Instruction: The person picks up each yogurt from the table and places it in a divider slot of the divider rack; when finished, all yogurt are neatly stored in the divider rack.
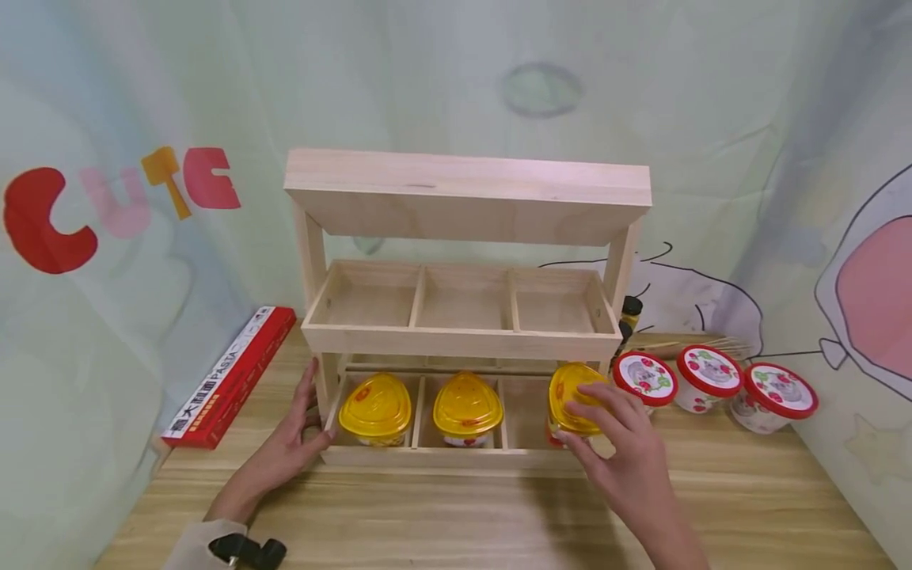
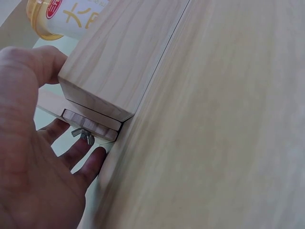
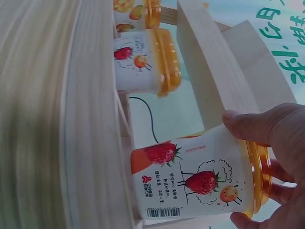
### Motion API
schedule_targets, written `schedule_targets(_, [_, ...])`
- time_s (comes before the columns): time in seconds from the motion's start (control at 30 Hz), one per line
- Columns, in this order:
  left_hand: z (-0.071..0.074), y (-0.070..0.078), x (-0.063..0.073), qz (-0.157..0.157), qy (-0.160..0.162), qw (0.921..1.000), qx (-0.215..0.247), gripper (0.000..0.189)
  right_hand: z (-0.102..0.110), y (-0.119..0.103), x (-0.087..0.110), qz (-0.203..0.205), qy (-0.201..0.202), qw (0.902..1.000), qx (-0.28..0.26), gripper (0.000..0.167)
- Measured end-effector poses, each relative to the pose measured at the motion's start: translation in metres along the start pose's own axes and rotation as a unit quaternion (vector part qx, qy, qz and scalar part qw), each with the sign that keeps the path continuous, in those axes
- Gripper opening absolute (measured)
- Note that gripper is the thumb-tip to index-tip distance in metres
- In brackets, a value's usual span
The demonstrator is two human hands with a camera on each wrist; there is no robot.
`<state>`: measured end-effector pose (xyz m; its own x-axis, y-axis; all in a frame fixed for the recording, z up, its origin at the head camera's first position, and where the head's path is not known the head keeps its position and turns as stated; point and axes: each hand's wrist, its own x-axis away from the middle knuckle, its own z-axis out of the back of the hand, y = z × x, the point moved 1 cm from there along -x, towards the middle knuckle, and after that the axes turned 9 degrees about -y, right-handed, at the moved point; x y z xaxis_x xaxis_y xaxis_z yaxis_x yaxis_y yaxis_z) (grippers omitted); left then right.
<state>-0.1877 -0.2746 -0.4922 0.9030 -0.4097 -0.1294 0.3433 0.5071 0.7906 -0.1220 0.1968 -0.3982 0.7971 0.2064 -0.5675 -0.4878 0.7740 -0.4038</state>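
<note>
A two-tier wooden rack (image 1: 456, 342) with three compartments per tier stands on the table. At its lower left end my left hand (image 1: 290, 445) grips the corner, thumb near the front and fingers along the side by a wing nut (image 2: 83, 135). My right hand (image 1: 623, 443) holds a yogurt cup (image 3: 200, 179) with a yellow lid by its upper part, fingers around the lid. The cup is in the lower tier's right compartment, slightly tilted. Two similar yellow-lidded cups (image 1: 375, 408) (image 1: 467, 408) sit in the left and middle lower compartments.
Three red-lidded tubs (image 1: 644, 378) (image 1: 709, 370) (image 1: 774, 396) stand right of the rack. A red pasta box (image 1: 231, 376) lies at the left. A small dark-capped bottle (image 1: 630, 310) is behind the rack's right post. Printed curtains (image 1: 456, 79) hang behind.
</note>
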Motion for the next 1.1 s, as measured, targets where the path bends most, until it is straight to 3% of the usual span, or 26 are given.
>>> schedule_targets(0.4, [0.002, 0.002, 0.0, 0.008, -0.002, 0.9999, -0.014, 0.117, -0.027, 0.007, -0.001, 0.0, 0.003, 0.9999, -0.011, 0.044])
schedule_targets(0.67, [0.0, 0.006, 0.001, 0.0, -0.002, 1.0, 0.006, 0.118, -0.04, 0.008, 0.003, 0.011, -0.009, 0.9999, 0.002, 0.041])
schedule_targets(0.9, [-0.001, 0.003, 0.001, -0.007, -0.001, 1.0, 0.006, 0.117, -0.043, 0.008, 0.005, -0.007, -0.031, 0.9995, -0.006, 0.04])
schedule_targets(1.1, [-0.001, 0.001, -0.001, 0.003, -0.002, 1.0, 0.004, 0.116, -0.033, 0.003, 0.005, -0.037, -0.038, 0.9983, -0.024, 0.042])
